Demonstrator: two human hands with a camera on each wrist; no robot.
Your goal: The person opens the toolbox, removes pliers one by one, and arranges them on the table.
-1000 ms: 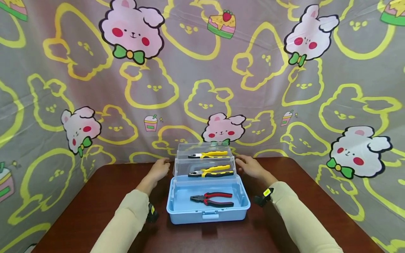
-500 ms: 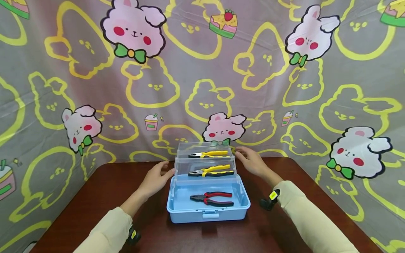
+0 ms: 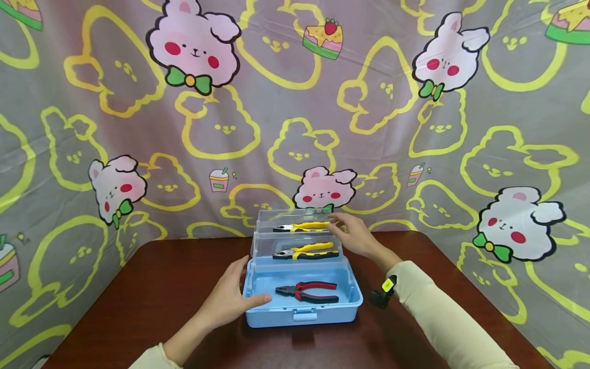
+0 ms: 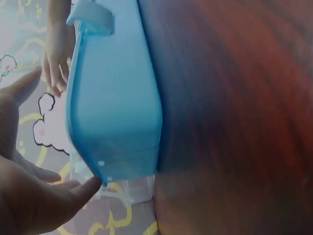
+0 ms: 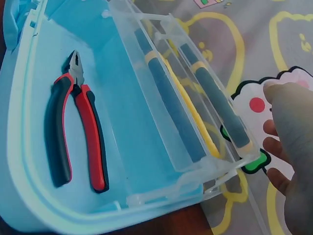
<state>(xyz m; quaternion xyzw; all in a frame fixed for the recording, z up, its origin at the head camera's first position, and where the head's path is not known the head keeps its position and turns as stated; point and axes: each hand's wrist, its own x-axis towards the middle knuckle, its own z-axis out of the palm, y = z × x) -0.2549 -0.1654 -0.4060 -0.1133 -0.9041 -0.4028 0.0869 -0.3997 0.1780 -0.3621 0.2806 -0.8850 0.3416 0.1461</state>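
A light blue toolbox (image 3: 276, 319) stands unfolded, its two clear trays raised in tiers behind the base. Pliers with red and black handles (image 5: 57, 132) lie in the base. Yellow and black pliers (image 3: 318, 254) sit in the lower tray (image 3: 267, 264), and another yellow-handled pair (image 3: 309, 225) in the upper tray (image 3: 272, 215). My left hand (image 3: 226, 297) is spread at the box's left end, a fingertip touching the rim in the left wrist view, the thumb apart from it. Beside the upper tray's right end, my right hand (image 3: 357, 237) has loosely bent fingers and holds nothing.
The box stands on a dark reddish-brown table (image 3: 184, 266). A grey cloth (image 3: 392, 154) with cartoon rabbits hangs behind the table and along both sides. A black wrist device (image 3: 383, 292) is on the right forearm.
The left hand has come forward from beside the trays to the base's left end, its thumb spreading over the front corner. My right hand has shifted left, closer to the upper tray.
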